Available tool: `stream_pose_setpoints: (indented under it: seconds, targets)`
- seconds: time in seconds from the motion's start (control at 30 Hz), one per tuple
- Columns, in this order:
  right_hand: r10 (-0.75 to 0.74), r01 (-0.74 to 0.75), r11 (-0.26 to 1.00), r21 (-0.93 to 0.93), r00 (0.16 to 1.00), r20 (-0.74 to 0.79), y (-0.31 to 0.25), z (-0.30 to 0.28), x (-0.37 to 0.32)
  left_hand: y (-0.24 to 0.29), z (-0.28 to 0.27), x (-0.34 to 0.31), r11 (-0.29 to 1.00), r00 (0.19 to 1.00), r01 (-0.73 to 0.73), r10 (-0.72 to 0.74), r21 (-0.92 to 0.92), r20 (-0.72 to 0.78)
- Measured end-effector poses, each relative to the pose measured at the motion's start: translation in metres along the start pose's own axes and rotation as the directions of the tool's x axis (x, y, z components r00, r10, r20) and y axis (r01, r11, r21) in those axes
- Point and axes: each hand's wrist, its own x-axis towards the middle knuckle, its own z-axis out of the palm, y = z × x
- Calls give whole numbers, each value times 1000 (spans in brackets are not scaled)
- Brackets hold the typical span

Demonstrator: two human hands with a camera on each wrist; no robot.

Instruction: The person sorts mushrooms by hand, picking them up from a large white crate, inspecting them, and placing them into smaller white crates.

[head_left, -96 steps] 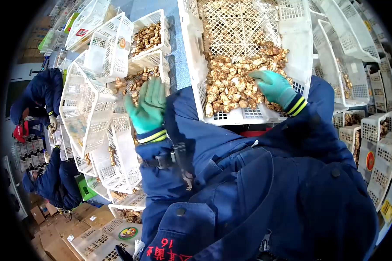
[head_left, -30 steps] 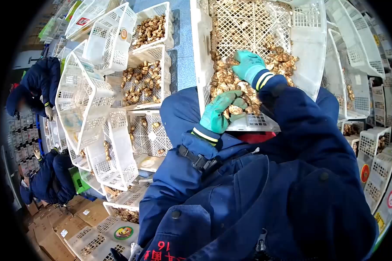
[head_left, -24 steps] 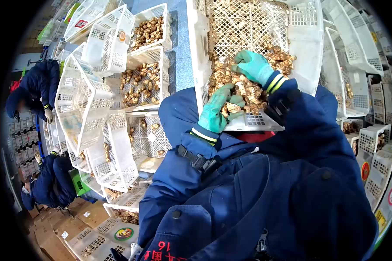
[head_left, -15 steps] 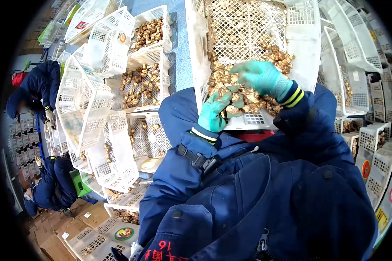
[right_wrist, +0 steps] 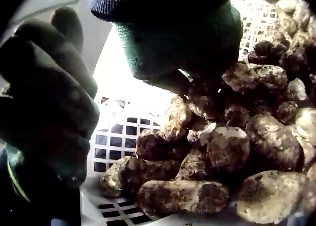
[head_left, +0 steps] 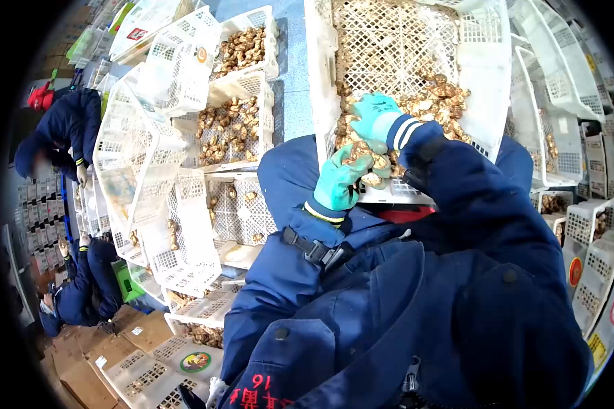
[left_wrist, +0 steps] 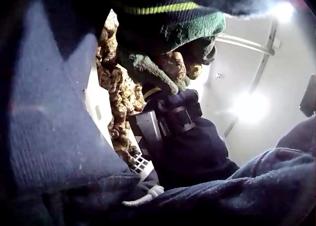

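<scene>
A white plastic crate (head_left: 326, 88) stands between the person's knees, with stubby brown-and-cream mushrooms (head_left: 438, 102) heaped in its near half. My left hand (head_left: 338, 180), in a green-palmed glove, holds several mushrooms above the crate's near left corner. One mushroom (left_wrist: 173, 64) shows between its fingers in the left wrist view. My right hand (head_left: 381, 117), gloved alike, reaches down into the left part of the heap, just beyond the left hand. In the right wrist view, the right glove (right_wrist: 182, 48) meets the mushrooms, its fingertips hidden; I cannot tell if they pinch one.
At the left stand white crates with mushrooms, among them a half-covered one (head_left: 269, 112) and a sparsely filled one (head_left: 242, 211). More crates (head_left: 546, 129) line the right. Two people (head_left: 68, 133) in dark blue work at the far left. Cardboard (head_left: 89, 354) lies below them.
My left hand, earlier raised and open beside the left crates, now holds mushrooms over the main crate. The right hand lifted off the heap half a second ago, then came left and down onto it.
</scene>
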Motion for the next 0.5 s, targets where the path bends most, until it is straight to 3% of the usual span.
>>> stream_pose_setpoints:
  seconds: [0.03,0.07,0.1,0.27,0.37,0.43,0.5]
  targets:
    - [8,-8,1000,4,998,54,0,-2,1,5,4,0,965,989,142,-148,-222,-10]
    - [5,-6,1000,24,1000,30,-1,-3,-1,8,3,1,690,931,315,-357,-652,72]
    - [17,-18,999,40,999,31,-5,-9,-7,7,3,2,574,928,339,-336,-745,163]
    - [-30,50,958,282,997,-73,4,3,-18,18,13,5,534,928,350,-309,-770,207]
    - [18,44,933,356,986,-169,3,10,-24,12,7,1,571,890,444,-366,-690,270]
    - [105,-18,808,589,988,-114,13,18,-17,14,7,4,593,879,475,-358,-650,315]
    - [180,-109,478,872,983,24,20,13,-28,10,6,3,557,855,515,-388,-651,344]
